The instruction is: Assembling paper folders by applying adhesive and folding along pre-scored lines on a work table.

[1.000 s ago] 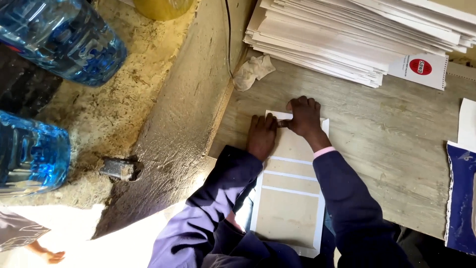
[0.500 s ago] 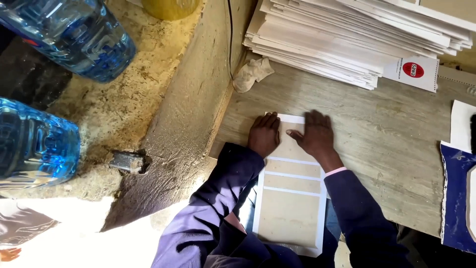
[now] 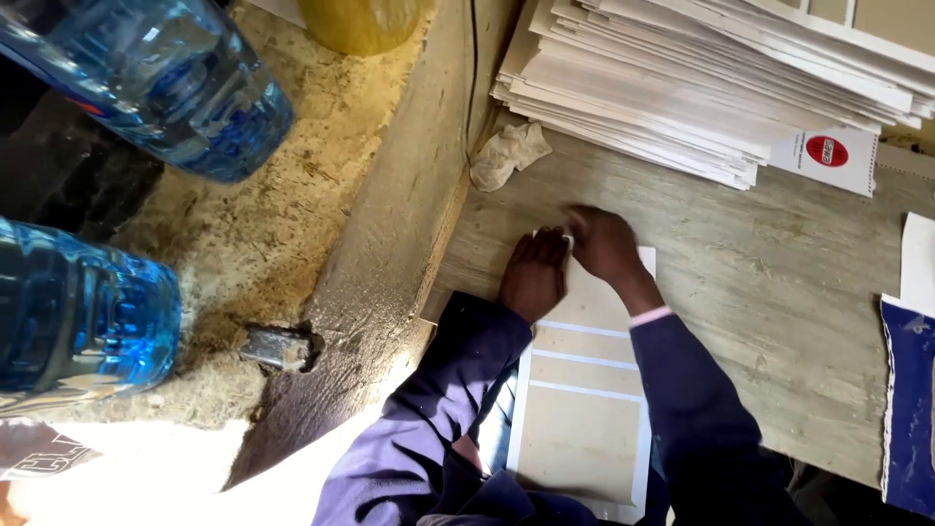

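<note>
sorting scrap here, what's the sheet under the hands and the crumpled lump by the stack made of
Flat sheet: likely matte cardboard or paperboard, tan panels with white borders and stiff straight edges. Crumpled lump: soft off-white tissue or cloth, heavily creased; which one is unclear.

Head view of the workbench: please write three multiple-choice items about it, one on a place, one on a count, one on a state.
1. Where is the crumpled pale cloth?
A. beside the stack of white sheets
B. on the blue panel
C. under the sleeve

2. How many large blue water bottles show?
A. one
B. two
C. four

3. How do the hands meet the flat beige card with white borders?
A. lifting it
B. pressing its far end
C. apart from it

Key: 1 A, it lies at the stack's corner. 2 B, one above, one below. 3 B, left hand and right hand lie flat on it.
</note>
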